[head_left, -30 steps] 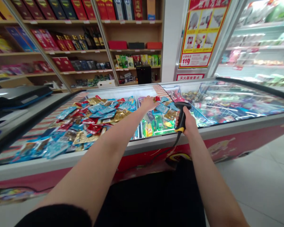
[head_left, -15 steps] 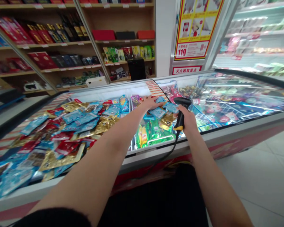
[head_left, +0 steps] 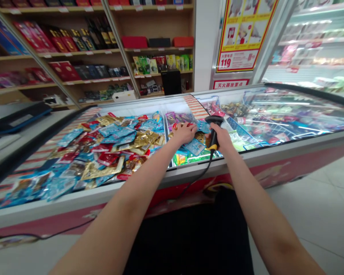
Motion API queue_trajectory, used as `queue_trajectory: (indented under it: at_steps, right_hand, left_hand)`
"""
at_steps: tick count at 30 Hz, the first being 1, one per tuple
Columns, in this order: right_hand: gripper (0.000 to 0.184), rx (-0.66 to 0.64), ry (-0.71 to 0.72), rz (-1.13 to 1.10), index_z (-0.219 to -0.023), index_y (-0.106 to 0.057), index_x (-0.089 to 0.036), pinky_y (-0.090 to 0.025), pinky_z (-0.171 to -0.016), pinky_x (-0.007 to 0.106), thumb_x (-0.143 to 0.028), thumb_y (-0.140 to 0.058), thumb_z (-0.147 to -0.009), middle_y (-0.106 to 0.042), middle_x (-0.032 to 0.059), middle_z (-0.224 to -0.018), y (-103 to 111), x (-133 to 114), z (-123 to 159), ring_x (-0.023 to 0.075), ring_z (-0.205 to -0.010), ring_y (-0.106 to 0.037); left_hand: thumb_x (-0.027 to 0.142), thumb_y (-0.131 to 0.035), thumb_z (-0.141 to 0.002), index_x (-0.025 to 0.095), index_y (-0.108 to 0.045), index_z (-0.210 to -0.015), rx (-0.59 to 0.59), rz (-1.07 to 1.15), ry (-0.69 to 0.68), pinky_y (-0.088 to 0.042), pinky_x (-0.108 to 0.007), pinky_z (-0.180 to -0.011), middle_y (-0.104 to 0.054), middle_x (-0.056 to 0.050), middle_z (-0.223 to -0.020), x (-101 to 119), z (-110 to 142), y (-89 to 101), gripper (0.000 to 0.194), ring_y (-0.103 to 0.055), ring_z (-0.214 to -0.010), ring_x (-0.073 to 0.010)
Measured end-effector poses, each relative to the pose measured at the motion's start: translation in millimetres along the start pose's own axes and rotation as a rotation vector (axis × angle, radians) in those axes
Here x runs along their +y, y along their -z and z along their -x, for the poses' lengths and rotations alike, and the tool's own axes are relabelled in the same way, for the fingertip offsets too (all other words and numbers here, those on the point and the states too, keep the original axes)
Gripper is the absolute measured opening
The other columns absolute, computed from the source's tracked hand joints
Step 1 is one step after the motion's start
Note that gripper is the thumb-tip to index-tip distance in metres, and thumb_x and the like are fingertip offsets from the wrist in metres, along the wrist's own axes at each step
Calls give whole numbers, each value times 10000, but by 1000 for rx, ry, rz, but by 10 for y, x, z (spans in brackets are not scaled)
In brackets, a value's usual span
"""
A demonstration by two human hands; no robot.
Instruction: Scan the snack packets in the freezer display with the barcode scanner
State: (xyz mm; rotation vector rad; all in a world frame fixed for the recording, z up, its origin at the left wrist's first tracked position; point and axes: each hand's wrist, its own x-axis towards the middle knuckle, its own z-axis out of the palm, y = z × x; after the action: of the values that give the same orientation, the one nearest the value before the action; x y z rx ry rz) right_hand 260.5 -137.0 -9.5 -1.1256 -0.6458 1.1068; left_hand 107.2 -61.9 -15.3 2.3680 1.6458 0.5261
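My right hand (head_left: 222, 138) is wrapped round the black and yellow handle of a barcode scanner (head_left: 213, 133), its head upward and its cable hanging down. Beside it, my left hand (head_left: 184, 134) curls over a red snack packet (head_left: 177, 125) in the middle bin; its fingertips are partly hidden. Between the hands lie a blue packet (head_left: 195, 146) and another blue packet (head_left: 203, 126) near the scanner head. Gold and green packets show below them. To the left, blue, red and gold snack packets (head_left: 117, 133) form a large heap on the chest freezer (head_left: 149, 182).
A sliding glass lid (head_left: 298, 110) covers the freezer's right part. The black scanner cable (head_left: 196, 178) loops down its front. Shelves (head_left: 157, 49) with boxes and bags stand behind, beside a poster (head_left: 240, 34). A dark device (head_left: 14, 114) sits at the left.
My view has shifted a little to the left. My left hand has gone from spread over the packets to curled by a red one. The scanner has moved slightly left, closer to the left hand.
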Motion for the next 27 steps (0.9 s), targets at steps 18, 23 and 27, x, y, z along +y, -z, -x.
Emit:
queue_trajectory:
  at_steps: [18, 23, 27]
  right_hand:
    - [184, 4, 94, 102, -735, -602, -195, -432, -413, 213, -309, -650, -871, -598, -6, -477, -165, -140, 485, 138, -424, -557]
    - [205, -42, 110, 151, -717, -616, -192, -400, -388, 200, -328, -680, -856, -613, 1, -485, -283, -78, 587, 130, -408, -546]
    - [226, -76, 120, 153, -705, -618, -189, -410, -387, 198, -340, -685, -859, -615, 7, -485, -374, -24, 680, 135, -424, -566]
  left_hand:
    - [385, -590, -878, 164, -619, -1268, 6, -188, 159, -430, -439, -1055, -579, -199, -1376, -249, 536, 269, 449, -523, -1304, -366]
    - [448, -770, -734, 179, -610, -1158, 46, -80, 228, -433, -434, -1035, -637, -197, -1265, -334, 577, 316, 528, -552, -1264, -365]
    - [426, -826, -686, 190, -510, -1206, 125, 105, 268, -491, -376, -910, -693, -149, -1146, -421, 690, 380, 653, -651, -1116, -311]
